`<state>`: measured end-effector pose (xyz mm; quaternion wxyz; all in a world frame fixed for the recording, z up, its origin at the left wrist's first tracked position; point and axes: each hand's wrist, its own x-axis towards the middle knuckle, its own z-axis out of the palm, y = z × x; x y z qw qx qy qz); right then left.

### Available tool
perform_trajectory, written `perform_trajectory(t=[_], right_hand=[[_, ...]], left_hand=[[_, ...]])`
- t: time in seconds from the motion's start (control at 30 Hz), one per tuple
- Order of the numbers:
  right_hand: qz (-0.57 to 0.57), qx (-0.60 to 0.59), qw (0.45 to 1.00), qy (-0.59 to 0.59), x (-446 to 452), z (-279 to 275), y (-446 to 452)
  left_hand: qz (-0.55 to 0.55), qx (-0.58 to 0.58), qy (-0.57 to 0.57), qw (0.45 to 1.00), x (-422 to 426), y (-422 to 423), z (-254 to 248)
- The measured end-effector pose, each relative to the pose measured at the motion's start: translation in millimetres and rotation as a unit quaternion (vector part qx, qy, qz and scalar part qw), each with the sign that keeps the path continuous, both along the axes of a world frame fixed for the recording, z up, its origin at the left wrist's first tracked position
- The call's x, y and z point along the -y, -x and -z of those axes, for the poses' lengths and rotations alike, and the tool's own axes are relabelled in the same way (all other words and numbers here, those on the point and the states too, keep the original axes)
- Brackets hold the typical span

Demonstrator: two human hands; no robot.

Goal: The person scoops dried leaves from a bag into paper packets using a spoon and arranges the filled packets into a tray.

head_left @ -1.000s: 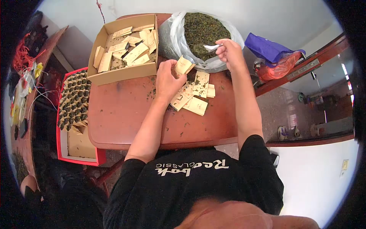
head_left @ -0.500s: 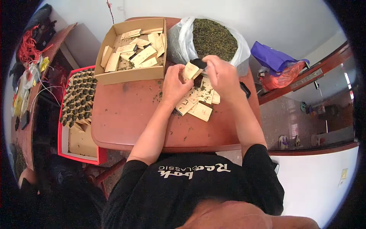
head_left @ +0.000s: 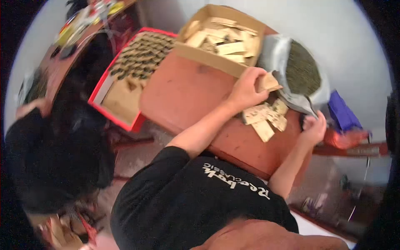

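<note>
My left hand (head_left: 249,88) is closed around a small paper packet (head_left: 271,81) above the table's right part. My right hand (head_left: 314,127) grips the handle of a spoon (head_left: 309,107), whose outline is blurred, beside the plastic bag (head_left: 277,54). Dark green dried leaves (head_left: 302,68) fill that bag. Below my left hand, several flat paper packets (head_left: 263,130) with leaf bits on them lie on the table.
A cardboard box (head_left: 208,60) of paper packets stands at the back of the table (head_left: 179,91). Left of it is a red-rimmed box (head_left: 100,89) with rows of filled packets. A person in black (head_left: 58,154) is at the left. A purple bag (head_left: 342,112) lies right.
The view has turned and shifted, bringing more of the person at the left into sight. My right hand has moved away from the packet to the right; my left hand still holds the packet.
</note>
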<state>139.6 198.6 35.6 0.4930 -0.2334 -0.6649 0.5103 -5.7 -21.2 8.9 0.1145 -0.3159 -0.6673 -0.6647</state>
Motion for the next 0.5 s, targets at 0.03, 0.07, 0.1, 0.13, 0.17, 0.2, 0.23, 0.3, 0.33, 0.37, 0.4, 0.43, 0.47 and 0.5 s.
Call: perform_trajectory(t=[0.03,0.07,0.1,0.13,0.17,0.2,0.23,0.3,0.33,0.37,0.4,0.43,0.47,0.5], right_hand=[[-0.009,-0.019,1.0,0.015,-12.9,12.7,-6.6],[-0.038,-0.034,0.997,0.052,-16.2,16.2,-12.7],[-0.018,-0.04,0.996,0.073,-7.1,11.3,-13.9],[-0.045,-0.039,0.994,0.09,-20.2,20.3,-23.1],[-0.071,-0.041,0.991,0.107,-38.3,29.7,-28.6],[-0.072,-0.06,0.988,0.122,-41.1,31.0,-28.0],[-0.072,-0.076,0.985,0.137,-43.5,32.1,-29.3],[-0.116,-0.1,0.975,0.161,-50.0,36.0,-32.7],[-0.123,-0.105,0.974,0.161,-53.1,40.3,-32.7],[-0.13,-0.109,0.973,0.159,-57.5,44.2,-33.6],[-0.13,-0.103,0.974,0.155,-56.7,45.6,-32.4],[-0.13,-0.096,0.975,0.151,-55.3,45.5,-31.8],[-0.13,-0.09,0.977,0.145,-53.1,44.9,-30.0],[-0.121,-0.091,0.977,0.152,-49.1,44.1,-27.8]], left_hand=[[0.003,0.008,-0.03,1.0,13.2,-2.2,-3.0],[-0.011,0.012,-0.041,0.999,35.0,-6.7,-10.7],[-0.077,-0.037,-0.029,0.996,58.2,-6.9,-8.1],[-0.112,-0.03,-0.031,0.993,84.6,-6.4,-4.3],[-0.144,-0.025,-0.033,0.989,113.6,-5.0,-2.0],[-0.176,0.052,-0.032,0.983,145.5,-7.3,-4.6],[-0.206,0.129,-0.031,0.969,178.7,-11.1,-8.3],[-0.255,0.093,-0.094,0.958,243.6,7.7,16.2],[-0.323,0.082,-0.049,0.942,270.3,12.4,20.4],[-0.389,0.072,-0.006,0.919,297.2,16.3,26.0],[-0.402,0.096,-0.007,0.911,330.2,26.3,44.5],[-0.414,0.123,-0.007,0.902,363.0,38.6,69.7],[-0.443,0.138,0.026,0.885,391.4,50.0,94.5],[-0.473,0.152,0.059,0.866,418.2,62.0,119.9]])
